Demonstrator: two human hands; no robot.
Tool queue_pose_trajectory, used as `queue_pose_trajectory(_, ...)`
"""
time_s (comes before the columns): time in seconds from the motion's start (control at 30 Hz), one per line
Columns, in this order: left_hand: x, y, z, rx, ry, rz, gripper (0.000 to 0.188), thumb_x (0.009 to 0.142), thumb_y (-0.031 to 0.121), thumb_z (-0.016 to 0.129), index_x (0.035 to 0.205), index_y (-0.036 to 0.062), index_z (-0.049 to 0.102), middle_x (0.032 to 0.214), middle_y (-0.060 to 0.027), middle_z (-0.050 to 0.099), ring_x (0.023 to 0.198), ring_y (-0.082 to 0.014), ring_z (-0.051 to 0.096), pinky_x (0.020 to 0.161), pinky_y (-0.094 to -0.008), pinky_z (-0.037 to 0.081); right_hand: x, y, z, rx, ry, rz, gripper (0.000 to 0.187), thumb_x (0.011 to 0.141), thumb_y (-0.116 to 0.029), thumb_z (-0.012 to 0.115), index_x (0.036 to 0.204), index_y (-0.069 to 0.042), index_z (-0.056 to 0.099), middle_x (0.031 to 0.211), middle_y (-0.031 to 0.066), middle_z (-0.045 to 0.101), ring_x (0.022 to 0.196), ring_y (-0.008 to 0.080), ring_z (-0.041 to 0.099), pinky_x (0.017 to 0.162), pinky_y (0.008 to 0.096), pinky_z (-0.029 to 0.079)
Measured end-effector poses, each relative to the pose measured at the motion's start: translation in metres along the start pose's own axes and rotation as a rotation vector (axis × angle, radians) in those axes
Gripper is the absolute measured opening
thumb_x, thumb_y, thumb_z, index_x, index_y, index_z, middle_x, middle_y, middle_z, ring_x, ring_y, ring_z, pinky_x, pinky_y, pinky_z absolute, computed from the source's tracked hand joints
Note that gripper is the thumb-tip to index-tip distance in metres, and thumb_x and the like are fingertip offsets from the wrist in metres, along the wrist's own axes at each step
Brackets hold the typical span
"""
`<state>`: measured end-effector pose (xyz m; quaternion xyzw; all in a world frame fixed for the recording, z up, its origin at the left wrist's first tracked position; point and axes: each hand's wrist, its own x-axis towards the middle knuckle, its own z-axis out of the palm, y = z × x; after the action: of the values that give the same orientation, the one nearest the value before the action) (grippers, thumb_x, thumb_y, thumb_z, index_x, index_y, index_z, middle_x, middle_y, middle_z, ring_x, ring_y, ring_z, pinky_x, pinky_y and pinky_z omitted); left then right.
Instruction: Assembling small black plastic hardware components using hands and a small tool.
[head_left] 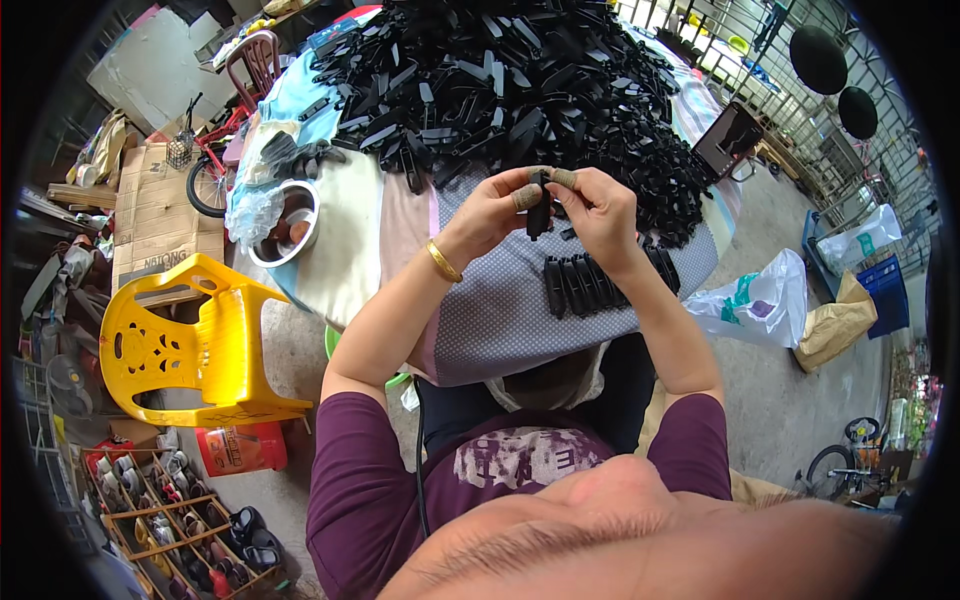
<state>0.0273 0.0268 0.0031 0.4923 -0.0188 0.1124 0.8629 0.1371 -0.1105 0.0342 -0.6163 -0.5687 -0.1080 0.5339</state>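
Above the near part of a round, cloth-covered table [480, 335], my left hand [488, 212] and my right hand [602, 218] meet on one slim black plastic piece [539, 215]. It hangs upright between my fingertips, both hands pinched at its upper end. Tan wraps cover some of my fingertips. Just below my right hand, several similar black pieces [575, 285] lie side by side in a row on the dotted cloth, partly hidden by my right forearm. Beyond my hands spreads a large loose heap of black plastic parts [500, 100].
Left on the table stands a metal bowl [312, 232] with clear plastic bags at its rim. A yellow plastic chair [225, 340], a red bucket [242, 448] and a shoe rack [165, 520] stand at left. White plastic bags [760, 300] and a brown sack [838, 322] sit at right.
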Motion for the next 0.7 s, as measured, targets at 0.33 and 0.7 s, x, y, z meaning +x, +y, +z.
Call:
queue_pose_trajectory(0.33, -0.001, -0.002, -0.005, -0.088, 0.003, 0.006, 0.037, 0.087, 0.015, 0.060, 0.120, 0.0009, 0.051, 0.103, -0.0064, 0.060, 0.091, -0.0140, 0.061, 0.079, -0.0284, 0.052, -0.001, -0.008, 0.005, -0.140, 0.015, -0.090, 0.011, 0.078, -0.006, 0.064, 0.087, 0.000, 0.065, 0.073, 0.0078, 0.060, 0.061, 0.0225, 0.059, 0.053, 0.0299, 0.048)
queue_pose_trajectory(0.7, -0.007, 0.005, 0.009, -0.081, 0.079, 0.048, 0.034, 0.089, 0.015, 0.056, 0.119, -0.0012, 0.052, 0.104, -0.0080, 0.061, 0.092, -0.0150, 0.061, 0.080, -0.0287, 0.052, -0.001, -0.022, -0.008, -0.291, -0.216, -0.235, 0.035, 0.079, -0.022, 0.067, 0.101, 0.005, 0.062, 0.098, 0.0117, 0.056, 0.090, 0.0260, 0.054, 0.072, 0.0331, 0.045)
